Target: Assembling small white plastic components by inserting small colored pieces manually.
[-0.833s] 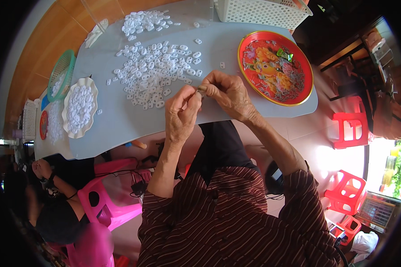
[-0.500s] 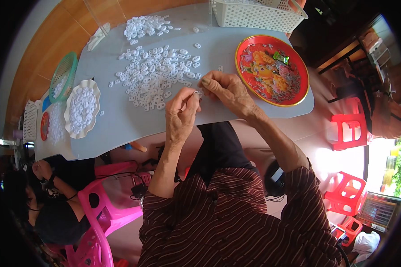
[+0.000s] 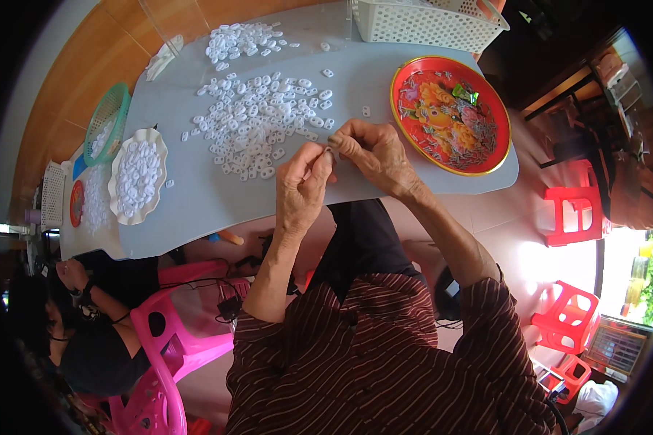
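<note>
Above the table's near edge, my left hand (image 3: 302,181) is closed in a pinch on a small white plastic piece, mostly covered by its fingertips. My right hand (image 3: 376,158) meets it there, thumb and fingertips pressed together at the same spot; whatever they grip is too small to make out. Just beyond my left hand spreads a loose heap of small white oval plastic pieces (image 3: 257,109) with holes in them. To the right of my right hand lies a round red floral tray (image 3: 400,125) with a gold rim, strewn with small metal pieces and one green wrapper.
A scalloped white dish (image 3: 115,190) full of white pieces and a green basket (image 3: 120,109) stand at left. A second heap (image 3: 239,40) and a white perforated basket (image 3: 428,29) lie at the far side. Another person (image 3: 98,348) sits at lower left by a pink chair (image 3: 196,348).
My fingertips have come together, the right hand's now touching the left's at the small piece. The whole view has shifted slightly.
</note>
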{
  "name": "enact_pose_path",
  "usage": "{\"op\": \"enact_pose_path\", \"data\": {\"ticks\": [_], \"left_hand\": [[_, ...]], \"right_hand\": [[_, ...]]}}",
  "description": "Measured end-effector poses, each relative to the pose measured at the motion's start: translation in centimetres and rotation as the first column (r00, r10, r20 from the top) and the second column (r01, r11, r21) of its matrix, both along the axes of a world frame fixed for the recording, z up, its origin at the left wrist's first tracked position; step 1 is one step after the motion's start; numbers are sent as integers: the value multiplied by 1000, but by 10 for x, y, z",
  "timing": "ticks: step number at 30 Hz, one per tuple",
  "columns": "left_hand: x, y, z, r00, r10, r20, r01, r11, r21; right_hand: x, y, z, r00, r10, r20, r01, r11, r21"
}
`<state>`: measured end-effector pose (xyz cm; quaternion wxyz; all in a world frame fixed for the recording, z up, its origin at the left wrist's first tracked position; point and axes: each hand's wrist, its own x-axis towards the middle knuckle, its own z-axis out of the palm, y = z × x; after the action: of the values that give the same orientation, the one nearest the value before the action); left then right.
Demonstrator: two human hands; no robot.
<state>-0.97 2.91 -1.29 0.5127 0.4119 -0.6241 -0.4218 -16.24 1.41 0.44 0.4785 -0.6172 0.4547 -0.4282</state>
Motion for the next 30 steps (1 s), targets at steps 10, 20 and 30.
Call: {"op": "enact_pose_path", "data": {"ticks": [10,20,30], "left_hand": [[1,1,2,1000,-4,-14,5,999,42],[-1,-1,3,998,54,29,-53,997,-48],[14,-25,17,937,101,334,-21,972,-234]], "right_hand": [[-5,3,11,968,136,210,-146,989,31],[7,0,-2,986,-39,163,37,999,11],[-4,0,-14,964,14,267,-28,998,48]]}}
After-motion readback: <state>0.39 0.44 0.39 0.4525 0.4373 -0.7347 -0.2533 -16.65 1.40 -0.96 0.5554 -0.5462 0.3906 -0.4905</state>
